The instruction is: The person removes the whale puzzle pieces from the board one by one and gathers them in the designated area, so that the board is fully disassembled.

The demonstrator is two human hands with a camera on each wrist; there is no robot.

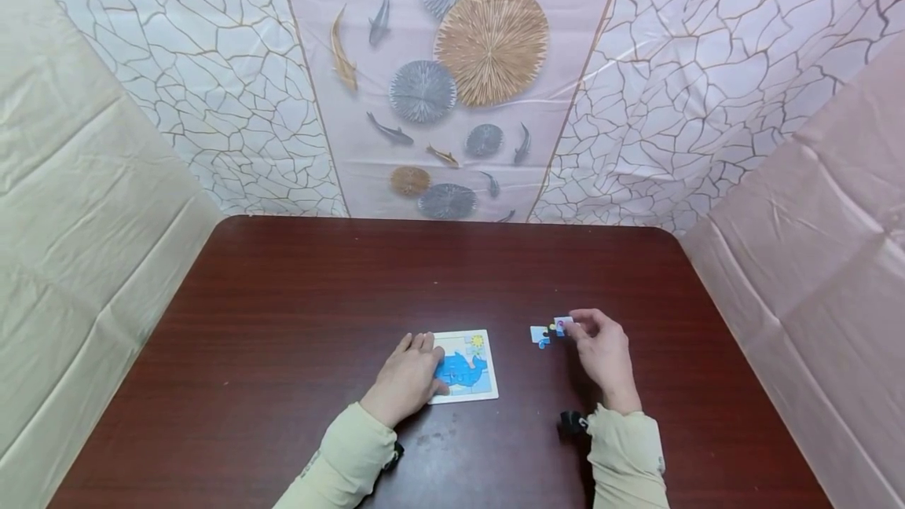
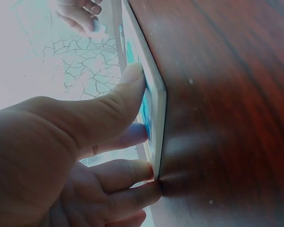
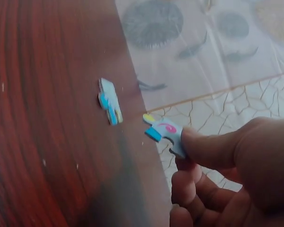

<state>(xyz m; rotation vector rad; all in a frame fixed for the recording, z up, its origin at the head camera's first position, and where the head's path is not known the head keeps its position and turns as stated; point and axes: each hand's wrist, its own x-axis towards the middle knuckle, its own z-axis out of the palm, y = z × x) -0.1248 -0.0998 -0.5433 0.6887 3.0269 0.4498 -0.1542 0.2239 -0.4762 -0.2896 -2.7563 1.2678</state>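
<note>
A small square jigsaw puzzle (image 1: 483, 393) with a blue whale, a yellow sun and a white border lies flat on the table. My left hand (image 1: 408, 375) rests on its left side. In the left wrist view the thumb (image 2: 132, 78) presses on the picture, while other fingertips touch the puzzle's edge near a corner. To the right, my right hand (image 1: 605, 352) pinches a puzzle piece (image 3: 168, 130) between thumb and fingers, raised off the table; the piece has a pink swirl, a yellow tab and a blue edge. A second puzzle piece (image 3: 110, 101), pale with blue, lies on the table beside it.
The dark red-brown wooden table (image 1: 318, 281) has rounded far corners. Patterned cloth (image 1: 452, 100) hangs behind it, and plain pale cloth (image 1: 85, 218) stands along the sides. A black strap (image 1: 571, 424) shows at the right wrist.
</note>
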